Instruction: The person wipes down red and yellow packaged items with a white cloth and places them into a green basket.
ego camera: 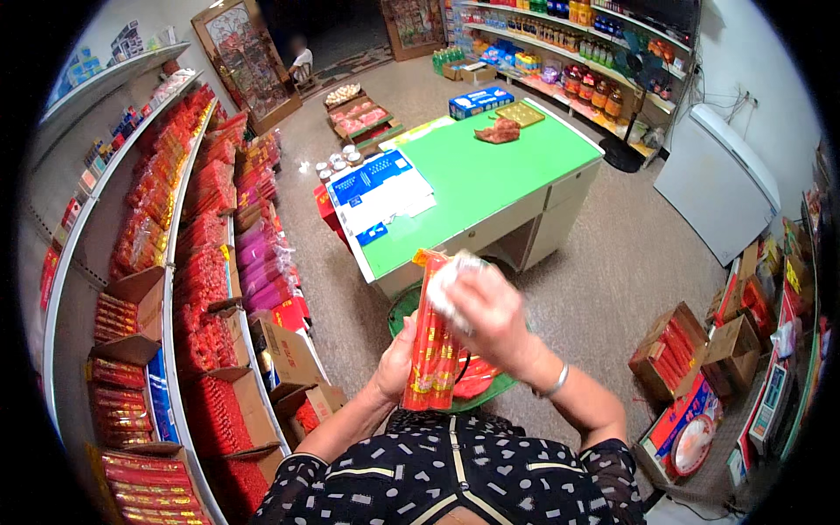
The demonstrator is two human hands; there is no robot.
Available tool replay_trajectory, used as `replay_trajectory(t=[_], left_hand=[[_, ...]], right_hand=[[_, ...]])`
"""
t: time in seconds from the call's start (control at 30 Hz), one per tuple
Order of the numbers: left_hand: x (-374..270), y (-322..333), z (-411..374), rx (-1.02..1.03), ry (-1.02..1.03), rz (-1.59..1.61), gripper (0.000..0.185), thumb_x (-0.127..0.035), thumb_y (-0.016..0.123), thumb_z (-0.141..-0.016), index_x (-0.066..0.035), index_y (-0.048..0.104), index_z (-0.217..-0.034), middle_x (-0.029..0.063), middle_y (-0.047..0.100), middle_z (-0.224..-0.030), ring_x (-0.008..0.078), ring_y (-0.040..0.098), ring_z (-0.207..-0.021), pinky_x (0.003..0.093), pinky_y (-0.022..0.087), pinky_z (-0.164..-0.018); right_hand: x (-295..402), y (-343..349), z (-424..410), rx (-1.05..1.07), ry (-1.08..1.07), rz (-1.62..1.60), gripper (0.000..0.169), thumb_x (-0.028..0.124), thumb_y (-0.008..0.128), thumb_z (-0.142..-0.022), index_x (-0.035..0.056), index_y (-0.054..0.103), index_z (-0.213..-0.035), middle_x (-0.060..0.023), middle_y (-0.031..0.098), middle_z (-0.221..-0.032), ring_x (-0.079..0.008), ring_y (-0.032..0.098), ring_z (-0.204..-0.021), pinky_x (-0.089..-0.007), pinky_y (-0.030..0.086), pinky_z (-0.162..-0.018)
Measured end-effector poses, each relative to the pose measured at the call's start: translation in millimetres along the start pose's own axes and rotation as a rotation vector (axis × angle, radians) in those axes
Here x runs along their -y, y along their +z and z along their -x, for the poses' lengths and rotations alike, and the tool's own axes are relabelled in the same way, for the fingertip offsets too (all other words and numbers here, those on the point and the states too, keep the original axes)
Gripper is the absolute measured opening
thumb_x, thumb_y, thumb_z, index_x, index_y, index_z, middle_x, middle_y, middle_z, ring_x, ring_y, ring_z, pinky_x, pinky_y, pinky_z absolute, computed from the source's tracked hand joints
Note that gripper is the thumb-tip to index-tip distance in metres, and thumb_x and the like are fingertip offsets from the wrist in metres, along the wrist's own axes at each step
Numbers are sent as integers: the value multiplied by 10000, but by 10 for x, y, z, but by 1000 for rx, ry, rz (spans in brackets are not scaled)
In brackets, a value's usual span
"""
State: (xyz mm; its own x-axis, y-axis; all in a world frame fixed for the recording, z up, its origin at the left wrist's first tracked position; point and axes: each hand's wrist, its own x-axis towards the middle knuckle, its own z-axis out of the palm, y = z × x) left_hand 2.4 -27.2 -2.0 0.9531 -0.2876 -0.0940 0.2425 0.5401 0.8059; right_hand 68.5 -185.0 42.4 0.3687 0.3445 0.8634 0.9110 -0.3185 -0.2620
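My left hand (397, 361) holds a clear-wrapped pack of red candles (433, 361) with gold markings, upright in front of my chest. A crumpled white cloth or tissue (453, 285) is in my right hand (489, 308), pressed against the upper part of the pack; this hand is blurred. Below the pack, a green round stool or basin (485, 397) partly shows, with red plastic-wrapped material (476, 377) on it. The lower edge of that green thing is hidden by my body.
Ahead stands a green-topped desk (472, 190) with papers (384, 190). Shelves (174, 216) of red packs line the left side. Open cartons (669, 351) and a white chest freezer (722, 177) are at right. A person (301, 59) sits near the doorway.
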Motion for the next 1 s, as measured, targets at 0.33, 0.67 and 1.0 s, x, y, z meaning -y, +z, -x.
replay_trajectory(t=[0.33,0.67,1.0], left_hand=[[-53,87,76,-6,43,-222,616,-508,201,-931,-66,258,-1357,114,453,-1235,200,502,-1092,364,409,-943],[-97,113,97,67,-10,-133,757,-526,512,-835,2,269,-1319,135,502,-1152,199,577,-966,345,516,-786],[104,71,139,-146,30,-302,451,-178,638,-825,-15,376,-1154,92,569,-972,145,581,-894,287,485,-798]], right_hand=[[-21,-18,-25,-7,-90,-52,360,66,717,-598,21,578,-928,-103,554,-834,-275,579,-729,-366,497,-605],[-455,-27,513,-493,1141,-1259,211,175,585,-847,-16,547,-930,-99,620,-778,-147,616,-634,-263,527,-557],[49,219,722,-442,1297,-1841,576,487,357,-903,16,432,-1226,-148,554,-1145,-242,581,-1006,-381,479,-879]])
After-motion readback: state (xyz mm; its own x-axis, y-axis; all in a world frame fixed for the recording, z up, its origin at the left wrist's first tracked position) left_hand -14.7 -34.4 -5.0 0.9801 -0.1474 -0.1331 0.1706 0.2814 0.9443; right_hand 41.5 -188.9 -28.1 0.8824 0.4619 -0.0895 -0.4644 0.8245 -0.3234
